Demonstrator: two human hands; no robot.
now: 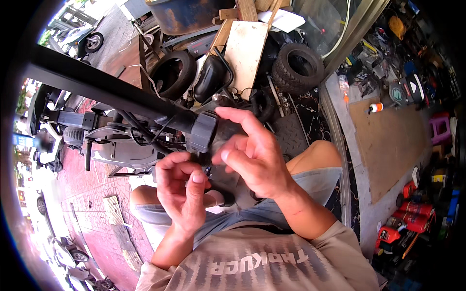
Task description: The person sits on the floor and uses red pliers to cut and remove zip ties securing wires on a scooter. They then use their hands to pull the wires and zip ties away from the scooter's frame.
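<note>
A black tubular post [111, 92] crosses from the upper left, ending in a ribbed black collar [203, 131] above the deck of what looks like a scooter [116, 154]. My right hand [255, 160] is beside the collar, index finger raised at its upper edge, thumb and other fingers bent but apart; I cannot tell whether it touches it. My left hand [180, 191] is just below the collar, thumb and fingers curled together; what they hold, if anything, is hidden. Behind my fingers, the lower part of the collar's fitting is partly hidden.
Tyres [318, 72], boards [245, 53] and a black metal plate [286, 133] lie ahead. A metal door track [337, 126] runs on the right, with a brown mat [388, 145], red tools [407, 216] and assorted clutter beyond. Red paving [82, 203] and parked scooters [77, 252] are at left.
</note>
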